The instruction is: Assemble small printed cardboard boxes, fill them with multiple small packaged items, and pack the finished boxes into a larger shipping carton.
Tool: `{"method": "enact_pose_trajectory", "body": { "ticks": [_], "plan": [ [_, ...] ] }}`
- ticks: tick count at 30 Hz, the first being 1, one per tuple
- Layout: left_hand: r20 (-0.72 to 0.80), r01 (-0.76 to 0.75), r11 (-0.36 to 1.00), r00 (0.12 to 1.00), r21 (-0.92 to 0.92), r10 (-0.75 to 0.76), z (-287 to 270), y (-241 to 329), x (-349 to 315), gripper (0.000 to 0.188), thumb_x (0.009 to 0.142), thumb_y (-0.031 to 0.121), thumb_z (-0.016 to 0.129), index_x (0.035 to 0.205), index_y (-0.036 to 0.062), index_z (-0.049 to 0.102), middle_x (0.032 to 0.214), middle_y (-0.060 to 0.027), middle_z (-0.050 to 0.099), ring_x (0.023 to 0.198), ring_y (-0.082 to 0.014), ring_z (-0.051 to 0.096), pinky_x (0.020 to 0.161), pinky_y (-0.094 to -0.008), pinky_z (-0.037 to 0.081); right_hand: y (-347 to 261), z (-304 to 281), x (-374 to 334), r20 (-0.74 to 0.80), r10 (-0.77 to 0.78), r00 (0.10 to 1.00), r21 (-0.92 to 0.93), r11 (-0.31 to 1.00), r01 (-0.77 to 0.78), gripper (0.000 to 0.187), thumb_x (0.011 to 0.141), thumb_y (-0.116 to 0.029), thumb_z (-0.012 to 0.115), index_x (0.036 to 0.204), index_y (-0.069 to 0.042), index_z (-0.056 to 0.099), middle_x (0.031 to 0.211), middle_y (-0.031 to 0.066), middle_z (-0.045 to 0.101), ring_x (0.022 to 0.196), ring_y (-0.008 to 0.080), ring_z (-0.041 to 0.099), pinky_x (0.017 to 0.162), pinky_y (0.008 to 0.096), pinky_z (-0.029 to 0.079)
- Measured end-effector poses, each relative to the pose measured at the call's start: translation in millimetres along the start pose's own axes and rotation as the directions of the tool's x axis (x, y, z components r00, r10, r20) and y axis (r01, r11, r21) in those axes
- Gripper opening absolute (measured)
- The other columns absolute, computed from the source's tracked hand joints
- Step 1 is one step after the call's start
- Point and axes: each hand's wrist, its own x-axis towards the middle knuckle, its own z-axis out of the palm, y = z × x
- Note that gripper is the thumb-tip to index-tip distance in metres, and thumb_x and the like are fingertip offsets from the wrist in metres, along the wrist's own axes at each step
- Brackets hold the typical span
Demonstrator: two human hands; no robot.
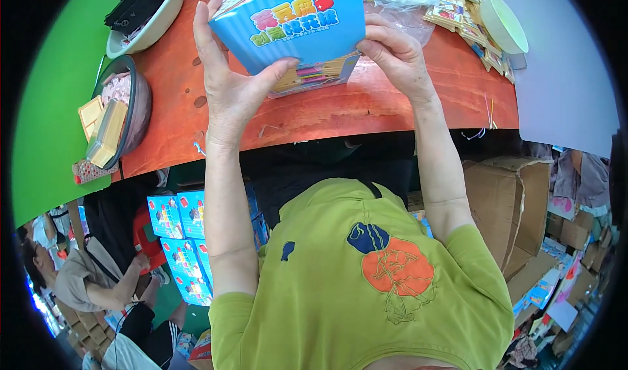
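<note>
A blue printed carton (297, 26) with colourful lettering and a strawberry picture is held up over the near part of the red table. My left hand (234, 88) spans its left side, thumb pressed on the lower front edge and fingers reaching up along the side. With thumb and fingers, my right hand (399, 59) pinches the lower right corner. Below the blue panel shows a striped, multicoloured section (314, 75), close above the tabletop; whether it is part of the same carton I cannot tell. The carton's top is cut off by the frame.
Small wrapped packets (454, 10) and a pale green bowl (504, 23) lie at the right of the red table (445, 108). A dark bowl (140, 108) and a white basin (167, 17) stand left. Blue cartons (183, 252) are stacked below; another person (91, 278) sits left.
</note>
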Motion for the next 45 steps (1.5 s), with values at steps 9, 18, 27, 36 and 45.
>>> {"method": "enact_pose_trajectory", "body": {
  "ticks": [9,18,27,36,45],
  "plan": [
    [0.011,0.006,1.0,1.0,-0.023,-0.006,0.1,5.2,2.7,0.126,0.066,0.009,0.094,0.162,0.0139,0.012,0.164,-0.0134,0.028,0.146,-0.0293,0.04,0.119,-0.0444,0.04,-5.8,4.7,-4.2,-0.005,0.08,0.997,0.163,0.984,-0.078,0.014,0.099,-0.002,0.065,0.112,0.001,0.071,0.128,0.0064,0.064,0.113,0.0137,0.061,0.094,0.0271,0.052],
    [0.028,0.044,0.997,0.999,-0.069,-0.042,0.1,10.7,-0.1,0.122,0.069,0.007,0.093,0.162,0.0139,0.013,0.163,-0.0183,0.028,0.145,-0.0313,0.042,0.117,-0.0447,0.042,-0.4,18.2,-10.7,-0.138,-0.003,0.99,0.081,0.997,0.015,0.019,0.099,-0.001,0.065,0.117,0.0,0.071,0.126,0.0071,0.066,0.103,0.0119,0.063,0.082,0.0247,0.054],
    [-0.14,-0.018,0.979,0.989,0.205,0.048,65.5,49.0,-64.8,0.043,0.083,0.007,0.084,0.121,0.001,0.066,0.1,-0.0131,0.072,0.082,-0.0226,0.067,0.071,-0.0356,0.054,4.0,23.7,-10.8,-0.163,0.013,0.986,0.114,0.993,0.006,0.019,0.1,-0.002,0.064,0.118,0.0,0.071,0.128,0.0074,0.065,0.1,0.0109,0.062,0.08,0.0247,0.054],
    [-0.199,0.264,0.929,0.927,-0.258,-0.319,120.4,43.4,-57.6,0.01,0.09,-0.001,0.073,0.099,-0.0011,0.069,0.082,-0.012,0.072,0.065,-0.0179,0.067,0.061,-0.0287,0.053,2.6,28.1,-14.7,-0.19,0.033,0.981,0.145,0.989,-0.005,0.019,0.098,-0.002,0.067,0.116,0.0,0.071,0.128,0.007,0.065,0.103,0.0111,0.063,0.081,0.0247,0.054],
    [-0.22,-0.093,0.977,0.966,0.194,0.136,113.1,33.1,-50.5,0.013,0.084,-0.001,0.076,0.094,0.0017,0.069,0.074,-0.0114,0.067,0.063,-0.0289,0.066,0.057,-0.0385,0.052,-6.3,-2.9,-8.4,0.021,-0.002,1.0,-0.058,0.998,0.004,0.015,0.095,-0.002,0.07,0.109,0.001,0.072,0.14,0.0101,0.055,0.112,0.0172,0.06,0.093,0.03,0.051]
  ]
}}
